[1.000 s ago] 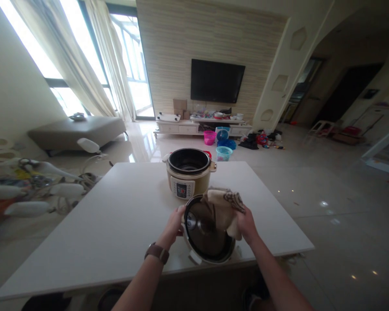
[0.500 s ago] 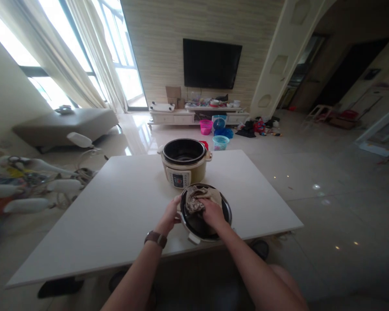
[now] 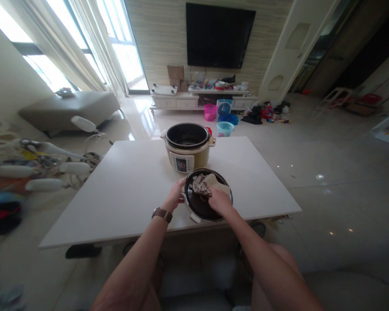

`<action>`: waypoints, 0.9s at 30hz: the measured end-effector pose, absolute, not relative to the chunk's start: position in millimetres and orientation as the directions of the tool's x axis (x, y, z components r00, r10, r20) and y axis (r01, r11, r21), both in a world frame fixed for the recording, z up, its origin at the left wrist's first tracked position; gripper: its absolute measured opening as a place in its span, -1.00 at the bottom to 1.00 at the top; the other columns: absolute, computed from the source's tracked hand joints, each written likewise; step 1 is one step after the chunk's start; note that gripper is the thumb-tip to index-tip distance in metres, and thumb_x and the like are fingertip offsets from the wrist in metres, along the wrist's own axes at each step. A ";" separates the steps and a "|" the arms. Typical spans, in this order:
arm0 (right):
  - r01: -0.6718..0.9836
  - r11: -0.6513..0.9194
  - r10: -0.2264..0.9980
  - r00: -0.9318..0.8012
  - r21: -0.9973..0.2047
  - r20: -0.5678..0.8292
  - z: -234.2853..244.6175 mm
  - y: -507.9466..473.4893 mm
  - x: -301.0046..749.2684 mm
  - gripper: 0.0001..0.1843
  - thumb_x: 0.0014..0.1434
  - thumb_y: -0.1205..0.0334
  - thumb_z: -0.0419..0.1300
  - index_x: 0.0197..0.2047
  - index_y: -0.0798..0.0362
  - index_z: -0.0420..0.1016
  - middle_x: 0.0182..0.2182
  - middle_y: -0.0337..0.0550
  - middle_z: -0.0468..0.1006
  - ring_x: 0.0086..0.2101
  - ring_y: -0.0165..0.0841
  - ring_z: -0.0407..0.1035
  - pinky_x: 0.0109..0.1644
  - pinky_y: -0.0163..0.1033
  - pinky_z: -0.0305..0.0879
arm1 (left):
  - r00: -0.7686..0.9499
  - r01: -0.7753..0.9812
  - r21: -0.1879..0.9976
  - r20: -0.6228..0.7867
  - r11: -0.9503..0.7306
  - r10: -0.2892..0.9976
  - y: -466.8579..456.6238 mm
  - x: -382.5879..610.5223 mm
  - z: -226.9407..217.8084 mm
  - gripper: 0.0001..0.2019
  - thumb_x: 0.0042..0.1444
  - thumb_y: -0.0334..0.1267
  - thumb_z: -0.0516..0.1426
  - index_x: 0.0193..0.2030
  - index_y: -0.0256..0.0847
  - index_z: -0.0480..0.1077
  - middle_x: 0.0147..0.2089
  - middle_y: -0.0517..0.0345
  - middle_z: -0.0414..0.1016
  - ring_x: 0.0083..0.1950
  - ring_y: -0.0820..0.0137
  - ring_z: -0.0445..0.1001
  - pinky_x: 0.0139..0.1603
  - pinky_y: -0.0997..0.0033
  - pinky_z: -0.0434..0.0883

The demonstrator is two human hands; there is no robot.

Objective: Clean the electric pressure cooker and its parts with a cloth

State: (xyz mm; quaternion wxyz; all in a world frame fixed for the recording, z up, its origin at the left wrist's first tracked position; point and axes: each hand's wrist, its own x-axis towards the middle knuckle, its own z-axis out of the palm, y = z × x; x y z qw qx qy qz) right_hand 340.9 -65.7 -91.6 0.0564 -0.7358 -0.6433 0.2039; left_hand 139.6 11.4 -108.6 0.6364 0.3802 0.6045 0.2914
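Observation:
An upturned cooker lid (image 3: 203, 208), round and dark inside, lies on the white table (image 3: 123, 194) near its front edge. My left hand (image 3: 175, 195), a watch on its wrist, grips the lid's left rim. My right hand (image 3: 219, 199) presses a beige patterned cloth (image 3: 205, 184) into the lid, fingers closed on the cloth. Just behind the lid stands the open beige pressure cooker (image 3: 187, 147) with its dark inner pot showing.
A rack of white utensils and clutter (image 3: 42, 168) stands left of the table. Beyond are a grey bench (image 3: 68, 108), a TV (image 3: 219, 34) over a low cabinet, and pink and blue baskets (image 3: 217, 119) on the shiny floor.
My right hand brought the cloth down from the lid's upper right edge into the lid's middle. The left hand stayed on the rim. The camera tilted down.

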 end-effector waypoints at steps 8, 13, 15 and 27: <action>0.887 -0.233 0.969 0.175 -0.398 -0.177 -99.2 -51.6 333.1 -0.31 0.45 0.23 0.00 0.60 -0.20 0.28 0.23 -0.01 0.67 0.19 -0.03 0.58 0.23 -0.05 0.43 | 0.101 0.116 0.854 -0.517 0.506 0.850 7.8 141.5 -103.0 -0.44 0.24 0.25 0.16 0.21 -0.05 0.46 0.10 0.01 0.59 -0.48 0.51 0.33 -0.46 0.43 0.41; 0.921 -0.080 0.992 0.034 -0.381 -0.126 -94.9 -58.4 315.6 -0.30 0.43 0.24 0.01 0.58 -0.30 0.30 0.29 -0.07 0.63 0.17 -0.04 0.59 0.24 -0.02 0.45 | 0.109 0.128 0.863 -0.501 0.488 0.858 7.1 140.6 -101.3 -0.44 0.25 0.23 0.15 0.24 -0.02 0.50 0.28 0.01 0.56 -0.47 0.54 0.32 -0.47 0.44 0.40; 0.930 -0.017 0.993 -0.028 -0.367 -0.118 -92.6 -60.8 313.8 -0.30 0.44 0.22 0.02 0.59 -0.34 0.27 0.34 -0.07 0.58 0.18 -0.04 0.58 0.23 0.00 0.47 | 0.112 0.125 0.864 -0.500 0.487 0.859 6.7 139.8 -101.6 -0.44 0.24 0.24 0.16 0.23 -0.03 0.51 0.27 -0.01 0.57 -0.47 0.53 0.32 -0.48 0.44 0.41; 0.945 -0.129 0.958 0.041 -0.299 -0.283 -84.6 -58.8 335.5 -0.25 0.34 0.41 0.07 0.56 -0.10 0.36 0.27 0.11 0.63 0.20 -0.03 0.57 0.29 -0.03 0.44 | 0.080 0.085 0.865 -0.501 0.495 0.862 5.9 141.2 -107.1 -0.45 0.23 0.24 0.16 0.19 -0.07 0.49 0.10 -0.02 0.57 -0.44 0.46 0.37 -0.48 0.42 0.43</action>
